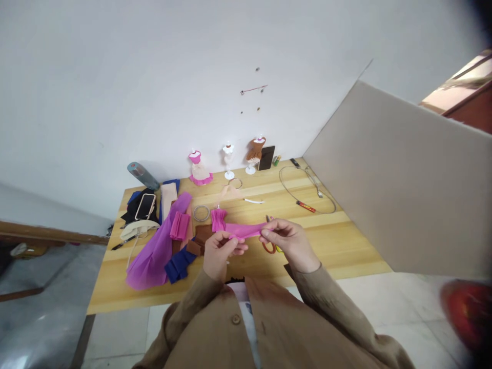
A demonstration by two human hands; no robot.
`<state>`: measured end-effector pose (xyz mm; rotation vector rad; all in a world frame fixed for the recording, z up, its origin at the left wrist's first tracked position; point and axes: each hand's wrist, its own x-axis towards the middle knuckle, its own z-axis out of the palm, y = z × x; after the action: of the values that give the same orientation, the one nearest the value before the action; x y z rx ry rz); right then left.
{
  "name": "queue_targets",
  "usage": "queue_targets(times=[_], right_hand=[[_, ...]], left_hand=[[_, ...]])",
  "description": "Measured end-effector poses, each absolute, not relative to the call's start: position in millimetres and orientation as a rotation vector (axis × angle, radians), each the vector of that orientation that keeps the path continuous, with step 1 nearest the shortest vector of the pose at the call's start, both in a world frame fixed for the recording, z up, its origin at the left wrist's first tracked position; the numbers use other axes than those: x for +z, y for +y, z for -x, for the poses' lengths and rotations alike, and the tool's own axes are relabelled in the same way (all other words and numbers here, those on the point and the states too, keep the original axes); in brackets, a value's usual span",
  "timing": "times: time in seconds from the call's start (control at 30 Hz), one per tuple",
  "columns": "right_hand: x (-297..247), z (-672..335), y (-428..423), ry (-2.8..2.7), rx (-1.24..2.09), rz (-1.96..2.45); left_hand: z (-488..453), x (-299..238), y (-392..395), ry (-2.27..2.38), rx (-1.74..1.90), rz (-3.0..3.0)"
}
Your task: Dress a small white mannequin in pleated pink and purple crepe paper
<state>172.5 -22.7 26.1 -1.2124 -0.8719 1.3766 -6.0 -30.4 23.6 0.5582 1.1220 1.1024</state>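
A strip of pink fabric (248, 230) is stretched between my two hands above the front of the wooden table. My left hand (220, 252) pinches its left end between thumb and fingers. At the other end, my right hand (290, 241) grips the strip with thumb and forefinger. Just behind my left hand stands a small dress form in a gathered pink top (219, 219). Orange-handled scissors (269, 248) lie partly hidden beside my right hand. Brown fabric (203, 232) lies behind my left hand.
Purple sheer fabric (154, 261), folded pink cloth (180, 226) and blue cloth (179, 265) lie at left, near a phone (146, 206) and a bottle (143, 175). Small dress forms (228, 161) line the wall. A cable (282, 179) lies right, before a grey panel (384, 179).
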Motion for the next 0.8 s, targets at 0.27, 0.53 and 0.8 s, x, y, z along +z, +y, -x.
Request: queue_targets(times=[0.27,0.53,0.8], right_hand=[[16.8,-161.8,-22.2,-0.963,1.364,1.357],[22.1,-159.5,-21.7,-0.870,1.369,1.334],[23.4,-163.1,-22.7,-0.893,1.358,1.244]], left_hand=[[9.9,10.5,-32.6,1.166,1.185,-0.362],[8.6,22.4,-30.1,1.147,1.261,-0.487],[12.9,25.6,-28.4,1.157,1.230,-0.609]])
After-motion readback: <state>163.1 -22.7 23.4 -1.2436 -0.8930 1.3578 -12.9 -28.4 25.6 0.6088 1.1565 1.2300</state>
